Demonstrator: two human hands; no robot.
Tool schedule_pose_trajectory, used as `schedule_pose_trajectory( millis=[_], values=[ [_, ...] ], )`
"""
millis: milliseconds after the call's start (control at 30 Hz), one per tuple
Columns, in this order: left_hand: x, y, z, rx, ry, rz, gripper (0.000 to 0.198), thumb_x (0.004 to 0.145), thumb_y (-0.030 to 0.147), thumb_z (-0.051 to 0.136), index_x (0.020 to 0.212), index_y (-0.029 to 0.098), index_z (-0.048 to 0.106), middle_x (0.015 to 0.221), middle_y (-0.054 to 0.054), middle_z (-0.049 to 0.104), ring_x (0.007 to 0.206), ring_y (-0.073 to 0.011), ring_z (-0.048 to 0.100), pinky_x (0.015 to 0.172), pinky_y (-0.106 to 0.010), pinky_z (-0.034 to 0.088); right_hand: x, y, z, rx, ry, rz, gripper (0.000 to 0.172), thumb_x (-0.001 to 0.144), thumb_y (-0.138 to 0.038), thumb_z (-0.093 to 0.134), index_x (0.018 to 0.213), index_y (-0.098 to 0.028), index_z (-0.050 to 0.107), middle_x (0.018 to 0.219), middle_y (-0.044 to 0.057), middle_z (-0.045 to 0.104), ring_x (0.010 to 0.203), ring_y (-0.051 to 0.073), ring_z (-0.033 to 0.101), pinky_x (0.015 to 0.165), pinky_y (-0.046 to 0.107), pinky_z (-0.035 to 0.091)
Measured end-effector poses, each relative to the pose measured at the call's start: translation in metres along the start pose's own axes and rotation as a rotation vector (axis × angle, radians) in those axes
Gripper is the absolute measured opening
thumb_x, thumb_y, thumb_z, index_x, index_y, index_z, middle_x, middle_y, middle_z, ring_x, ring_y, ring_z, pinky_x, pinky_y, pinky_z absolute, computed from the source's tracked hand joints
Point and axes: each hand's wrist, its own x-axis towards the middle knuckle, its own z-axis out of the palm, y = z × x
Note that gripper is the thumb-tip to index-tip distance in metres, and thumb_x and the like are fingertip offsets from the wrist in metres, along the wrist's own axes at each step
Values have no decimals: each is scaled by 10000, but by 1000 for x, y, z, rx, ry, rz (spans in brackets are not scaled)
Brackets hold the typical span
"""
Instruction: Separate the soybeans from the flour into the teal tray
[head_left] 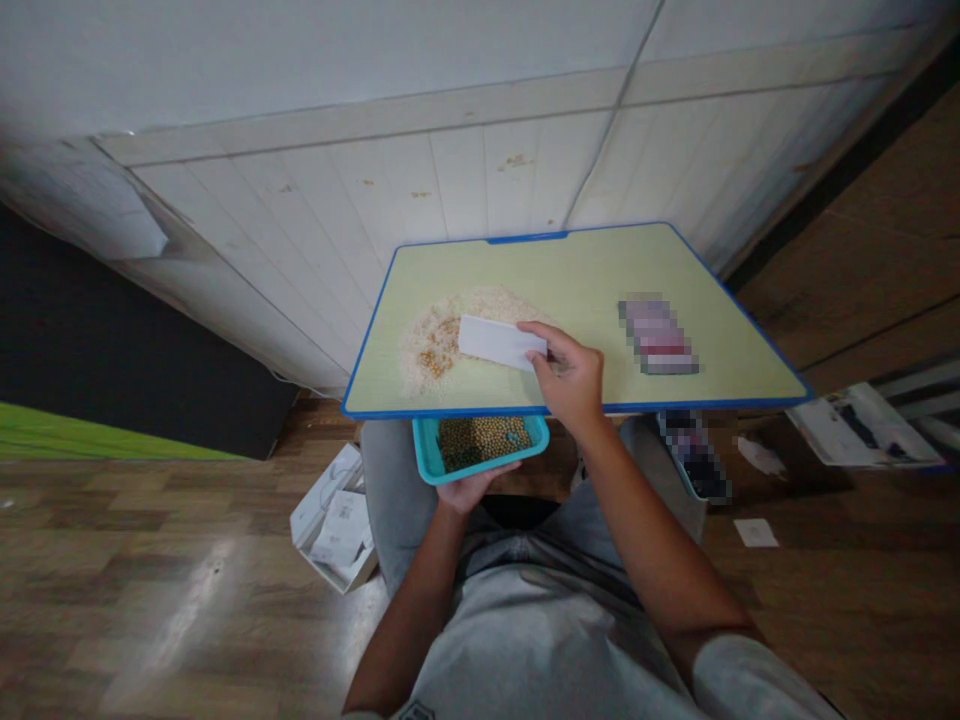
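My right hand [571,372] pinches one end of a flat white card [495,341] over the left half of a pale yellow-green table [570,270] with a blue rim. Beyond and left of the card lies a patch of pale grains [487,298], with a small heap of yellow-brown beans [433,362] in it. Below the near table edge, my left hand [471,492] grips a turquoise tray [429,462] from underneath. Yellowish beans [491,436] and darker green ones lie in the tray. My left fingers are mostly hidden beneath it.
A blurred-out phone-like object [658,336] lies on the table's right side; another [694,455] rests by my right thigh. An open white box [337,520] stands on the floor at left. The white panelled wall [457,185] rises behind the table.
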Motion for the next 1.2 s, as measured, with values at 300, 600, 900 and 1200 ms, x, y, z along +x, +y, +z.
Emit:
schedule_pose_trajectory(
  millis=[300, 600, 900, 1200],
  values=[
    [-3, 2, -5, -33, 1, 4, 739, 1055, 688, 198, 1717, 362, 244, 1820, -69, 196, 1674, -455, 70, 1220, -887, 44, -2, -2, -3, 34, 53, -18, 435, 888, -141, 610, 1249, -295, 796, 1256, 2, 820, 1130, 223, 783, 948, 394, 653],
    [-2, 2, -8, -19, -25, -13, 754, 1051, 695, 200, 1726, 358, 199, 1818, -92, 200, 1670, -461, 93, 1216, -888, 80, 0, -9, 4, 51, -36, -49, 446, 887, -122, 600, 1247, -297, 797, 1235, -8, 831, 1067, 206, 795, 920, 384, 659],
    [-2, 2, -4, -20, -46, 0, 766, 1053, 701, 165, 1729, 342, 195, 1821, -84, 190, 1675, -459, 41, 1215, -893, 39, 3, -14, 4, 7, -69, -62, 466, 881, -99, 591, 1243, -306, 799, 1248, -24, 828, 1111, 207, 793, 965, 390, 650],
    [-2, 3, -5, 7, -58, 2, 768, 1049, 710, 169, 1728, 352, 195, 1829, -80, 152, 1675, -464, 32, 1205, -901, 51, 0, -9, 4, 41, -107, -32, 446, 885, -133, 604, 1248, -309, 794, 1254, -24, 826, 1084, 205, 790, 929, 388, 650]
  ],
)
